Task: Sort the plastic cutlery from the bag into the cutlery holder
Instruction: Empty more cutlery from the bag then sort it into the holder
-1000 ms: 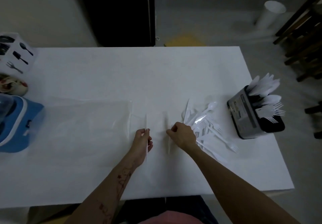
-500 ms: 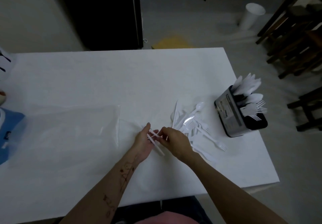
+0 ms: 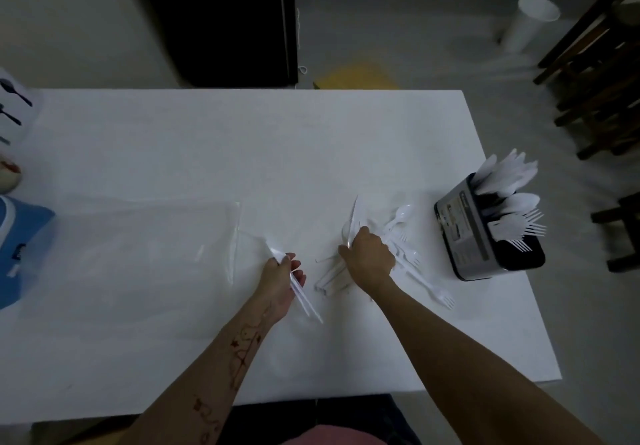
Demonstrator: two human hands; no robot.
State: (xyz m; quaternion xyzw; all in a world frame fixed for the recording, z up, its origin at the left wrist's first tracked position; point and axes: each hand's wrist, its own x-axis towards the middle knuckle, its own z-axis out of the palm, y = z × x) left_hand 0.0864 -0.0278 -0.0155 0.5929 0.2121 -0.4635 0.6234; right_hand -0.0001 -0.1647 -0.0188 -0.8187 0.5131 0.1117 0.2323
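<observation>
from the head view, a white table (image 3: pixel 242 153) fills the middle of the room, dimly lit. the left hand (image 3: pixel 280 280) rests near the table's front, its fingers curled round a couple of white plastic knives (image 3: pixel 303 297) that run slantwise under the palm, tips poking out past the fingertips toward the bag and handles trailing back toward the person. the right hand (image 3: pixel 369 259) is just beside it on the right, knuckles up, fingers closed on another knife (image 3: pixel 352 219) that sticks up and away from the fist. under and beside that hand lies the loose pile (image 3: pixel 405 247) of white cutlery, spoons and forks jumbled together, with one fork (image 3: pixel 438 292) lying out at the near right edge of the heap. a few more pieces (image 3: pixel 330 280) lie between the two hands, touching the right wrist side. the clear bag (image 3: pixel 145 243) lies flat on the table to the left of the left hand, its open edge toward the hands. the holder (image 3: pixel 485 233), a dark box with a label on its side, stands near the table's right edge, well apart from the hands; white knives, spoons and forks stand in it already, leaning outward to the right. at the far left edge sit a blue thing (image 3: pixel 20 236) and a white box (image 3: pixel 15 105) printed with black cutlery shapes. on the floor beyond stands a white cup (image 3: pixel 530 22).
</observation>
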